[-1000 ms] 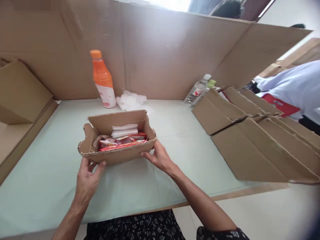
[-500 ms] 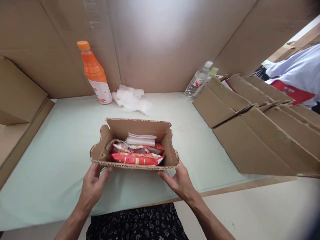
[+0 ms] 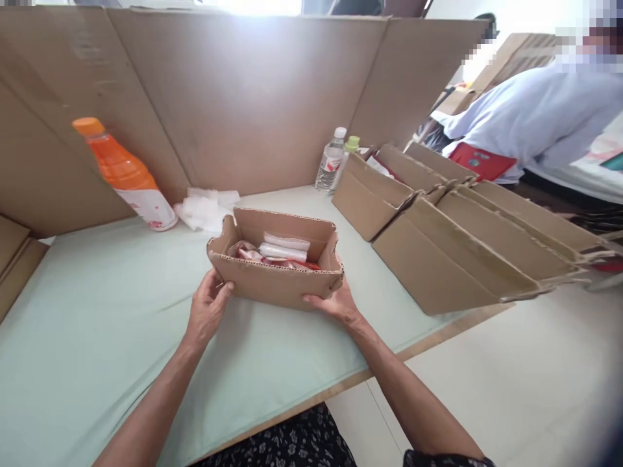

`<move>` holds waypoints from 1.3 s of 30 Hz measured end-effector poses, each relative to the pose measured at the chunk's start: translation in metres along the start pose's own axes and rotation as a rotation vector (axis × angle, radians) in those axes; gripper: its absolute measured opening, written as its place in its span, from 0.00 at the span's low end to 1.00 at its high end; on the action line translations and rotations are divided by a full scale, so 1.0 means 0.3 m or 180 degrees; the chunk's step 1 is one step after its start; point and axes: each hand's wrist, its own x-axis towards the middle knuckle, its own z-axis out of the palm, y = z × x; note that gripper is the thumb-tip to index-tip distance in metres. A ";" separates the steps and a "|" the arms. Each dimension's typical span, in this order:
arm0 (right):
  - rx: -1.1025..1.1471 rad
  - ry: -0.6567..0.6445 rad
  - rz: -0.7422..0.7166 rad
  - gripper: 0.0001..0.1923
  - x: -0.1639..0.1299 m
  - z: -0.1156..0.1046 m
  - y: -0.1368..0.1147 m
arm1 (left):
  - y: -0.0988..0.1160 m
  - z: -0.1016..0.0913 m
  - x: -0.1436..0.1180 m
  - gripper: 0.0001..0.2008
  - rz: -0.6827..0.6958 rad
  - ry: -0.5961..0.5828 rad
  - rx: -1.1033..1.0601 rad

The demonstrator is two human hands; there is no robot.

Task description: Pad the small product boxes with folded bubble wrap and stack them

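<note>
A small open cardboard box [image 3: 275, 285] sits just above the pale green table top [image 3: 97, 337]. Inside it lie red snack packets [image 3: 292, 263] and a white packet [image 3: 285, 250]. My left hand [image 3: 207, 311] grips the box's near left corner, thumb on the front wall. On the near right corner, my right hand [image 3: 335, 303] holds the box from below and in front.
An orange drink bottle [image 3: 124, 175] and crumpled white plastic [image 3: 204, 211] lie at the back left. A row of folded cardboard boxes [image 3: 438, 240] fills the right side, water bottles [image 3: 331, 159] behind them. Cardboard walls [image 3: 253, 97] enclose the table. A person in a pale shirt [image 3: 535, 117] is at far right.
The view has swung to the right and lifted. The box stays in both hands and has shifted slightly away from me, so less of its contents shows.
</note>
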 end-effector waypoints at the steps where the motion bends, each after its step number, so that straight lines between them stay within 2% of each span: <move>1: -0.0097 0.0226 0.0029 0.62 0.000 -0.016 0.017 | -0.003 0.038 0.025 0.29 -0.0042 0.0055 0.0069; 3: -0.0279 0.0643 0.0124 0.60 0.020 -0.056 0.052 | -0.013 0.116 0.058 0.30 -0.0102 0.0118 0.0248; 6: -0.0502 0.1144 0.0192 0.60 0.104 -0.132 0.103 | -0.028 0.219 0.069 0.28 -0.0039 -0.0160 0.0523; 9: -0.0859 0.1540 0.0263 0.60 0.197 -0.204 0.151 | -0.035 0.295 0.067 0.27 0.0133 -0.0483 0.0685; 12: -0.1256 0.1819 0.0383 0.58 0.225 -0.248 0.192 | -0.032 0.353 0.087 0.26 0.0247 -0.0651 0.0802; 16: -0.1281 0.1811 0.0600 0.44 0.173 -0.259 0.220 | -0.026 0.437 0.143 0.26 0.0468 -0.0891 0.0894; 19: -0.1248 0.1748 0.0651 0.33 0.145 -0.251 0.221 | -0.029 0.531 0.199 0.29 0.0599 -0.1133 0.0806; 25: -0.1046 0.1869 0.0562 0.30 0.147 -0.241 0.233 | -0.058 0.765 0.340 0.45 0.0559 -0.1482 0.0366; 28: -0.1104 0.1828 0.0429 0.30 0.145 -0.239 0.254 | -0.087 0.846 0.402 0.51 0.0591 -0.1563 0.0322; 31: -0.1159 0.1742 0.0353 0.29 0.148 -0.232 0.273 | -0.116 0.886 0.446 0.50 0.0676 -0.1542 0.0334; 34: -0.1158 0.1628 0.0370 0.31 0.149 -0.232 0.282 | -0.133 0.892 0.458 0.48 0.0727 -0.1579 0.0445; 37: -0.1261 0.1481 0.0475 0.31 0.142 -0.257 0.284 | -0.136 0.852 0.414 0.44 0.0815 -0.1556 0.0668; 39: -0.1454 0.1310 0.0671 0.26 0.141 -0.285 0.292 | -0.137 0.795 0.351 0.39 0.0899 -0.1553 0.0869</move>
